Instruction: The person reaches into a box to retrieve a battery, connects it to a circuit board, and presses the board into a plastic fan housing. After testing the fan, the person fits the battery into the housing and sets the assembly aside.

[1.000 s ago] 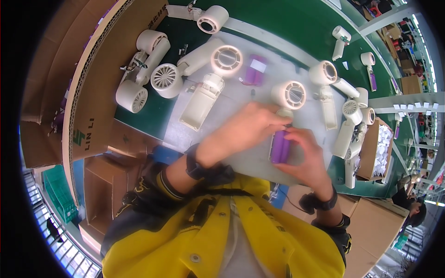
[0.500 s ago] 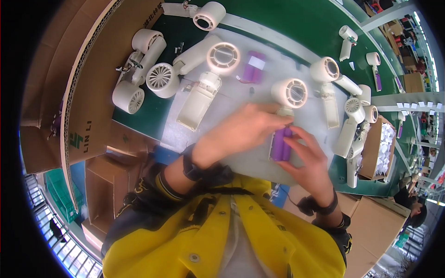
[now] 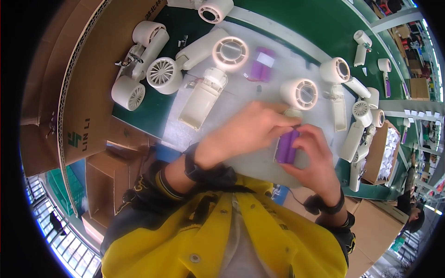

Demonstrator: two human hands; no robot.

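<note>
A white handheld fan [image 3: 299,94] lies on the pale mat in front of me, its round head pointing away. In its handle sits a purple battery pack [image 3: 287,147] of cylinders side by side. My right hand [image 3: 317,160] grips this pack from the right, thumb at the near end and fingers near the top. My left hand [image 3: 255,123] reaches in from the left, its fingers pinched together where the fan's neck meets the pack. Whatever its fingertips hold is hidden. Further back on the mat lies another purple battery pack [image 3: 262,65] with a white label.
An open fan handle [image 3: 204,99] lies left on the mat. More fans [image 3: 164,75] crowd the left side, beside a tall cardboard box wall [image 3: 99,88]. Fan parts [image 3: 338,102] lie to the right, near a carton of white pieces [image 3: 382,153]. A person sits far right.
The whole view has shifted slightly, so the bench things sit a little differently in it. Both hands stay at the fan and pack; the right fingers have closed in nearer the pack's top.
</note>
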